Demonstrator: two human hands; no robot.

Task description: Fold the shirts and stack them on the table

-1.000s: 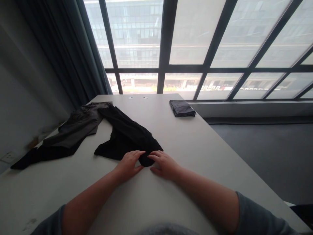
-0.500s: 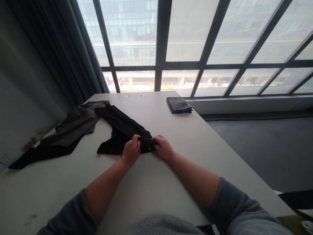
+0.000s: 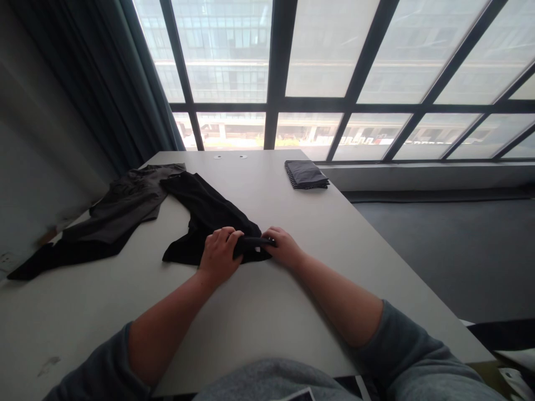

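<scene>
A black garment (image 3: pixel 215 207), by its shape a pair of shorts, lies spread on the white table with its near right end gathered up. My left hand (image 3: pixel 220 253) is closed over that end from the left, thumb on the raised fold. From the right, my right hand (image 3: pixel 285 248) pinches the other end of the same fold. A small pale mark shows on the cloth between the hands. The fingertips on the far side of the fold are partly hidden.
Dark grey and black clothes (image 3: pixel 125 209) lie loosely along the table's left edge. A folded dark grey cloth (image 3: pixel 307 174) with a striped edge sits near the far right edge. Behind the white table (image 3: pixel 251 317) are tall windows, with a dark curtain (image 3: pixel 137 83) at left.
The gathered end of the black garment has been turned over into a narrower raised fold. My left hand has moved slightly left and lies flatter over it. The view has tilted slightly.
</scene>
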